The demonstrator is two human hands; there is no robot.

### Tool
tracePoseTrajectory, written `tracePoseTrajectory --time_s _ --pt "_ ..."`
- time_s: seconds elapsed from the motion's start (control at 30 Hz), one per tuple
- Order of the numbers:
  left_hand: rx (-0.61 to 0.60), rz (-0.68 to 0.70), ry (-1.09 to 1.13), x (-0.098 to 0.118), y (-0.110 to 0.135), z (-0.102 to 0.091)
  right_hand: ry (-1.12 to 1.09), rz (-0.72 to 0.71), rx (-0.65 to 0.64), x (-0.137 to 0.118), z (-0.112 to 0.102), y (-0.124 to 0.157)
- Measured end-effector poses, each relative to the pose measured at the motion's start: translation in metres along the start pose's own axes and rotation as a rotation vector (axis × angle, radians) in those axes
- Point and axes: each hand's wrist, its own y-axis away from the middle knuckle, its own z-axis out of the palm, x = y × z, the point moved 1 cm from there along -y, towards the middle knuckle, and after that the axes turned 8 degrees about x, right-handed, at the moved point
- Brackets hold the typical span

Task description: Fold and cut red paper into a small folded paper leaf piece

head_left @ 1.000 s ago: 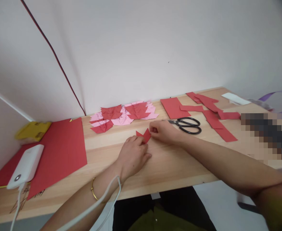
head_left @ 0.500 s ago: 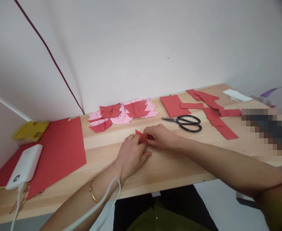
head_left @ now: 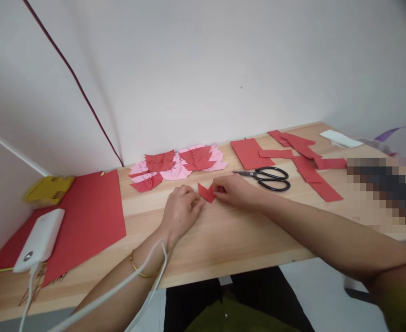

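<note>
A small red paper (head_left: 206,192) folded into a V shape lies at the middle of the wooden table. My right hand (head_left: 232,190) pinches its right wing between thumb and fingers. Just left of the folded paper is my left hand (head_left: 181,207), fingers loosely bent and a little apart, with nothing visible in them. Its fingertips are slightly blurred and come close to the paper's left side. Behind my hands sit rows of folded red and pink paper pieces (head_left: 177,171). Black-handled scissors (head_left: 272,177) rest beyond my right hand, blades pointing left.
A red paper rectangle (head_left: 249,153) and several red strips (head_left: 324,190) lie at the back right. On the left, large red sheets (head_left: 95,216) carry a white power bank (head_left: 40,240) and a yellow packet (head_left: 49,191). A white cable (head_left: 116,293) crosses over my left forearm.
My left hand has drawn back to the left from the folded red paper, uncovering more of its V shape. My right hand keeps its pinch on the paper.
</note>
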Motion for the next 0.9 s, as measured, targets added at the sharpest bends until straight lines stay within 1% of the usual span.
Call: tracePoseTrajectory --time_s 0.07,0.13,0.23,0.33,0.4,0.53,0.57,0.6,0.67,0.73,0.8,0.9 --pt "0.085 -0.093 -0.057 -0.009 -0.005 0.001 -0.013 0.001 0.011 0.002 0.0 -0.001" --pt "0.112 -0.136 -0.049 -0.015 -0.009 0.006 -0.027 -0.01 0.02 0.002 0.001 -0.001" --pt "0.108 -0.131 0.072 -0.018 -0.015 0.017 -0.05 -0.034 0.03 0.003 0.004 -0.001" --pt "0.138 -0.205 0.273 -0.018 -0.019 0.023 -0.114 -0.042 0.055 0.004 0.009 -0.002" --pt "0.169 -0.292 0.455 -0.018 -0.019 0.023 -0.195 -0.016 0.133 0.005 0.012 -0.004" --pt "0.251 -0.424 0.82 -0.016 -0.017 0.019 -0.448 0.125 0.402 0.009 0.014 -0.009" --pt "0.277 -0.442 0.894 -0.015 -0.016 0.019 -0.521 0.151 0.42 0.009 0.014 -0.009" --pt "0.3 -0.457 0.957 -0.015 -0.016 0.018 -0.586 0.155 0.393 0.008 0.014 -0.008" --pt "0.322 -0.476 1.053 -0.014 -0.015 0.019 -0.653 0.109 0.26 0.003 0.013 -0.006" --pt "0.297 -0.475 1.112 -0.013 -0.015 0.02 -0.672 0.042 0.133 -0.003 0.011 -0.002" --pt "0.236 -0.455 1.146 -0.012 -0.014 0.022 -0.709 -0.002 0.084 -0.006 0.01 0.0" --pt "0.134 -0.422 1.137 -0.012 -0.013 0.023 -0.777 -0.045 0.064 -0.007 0.01 0.002"
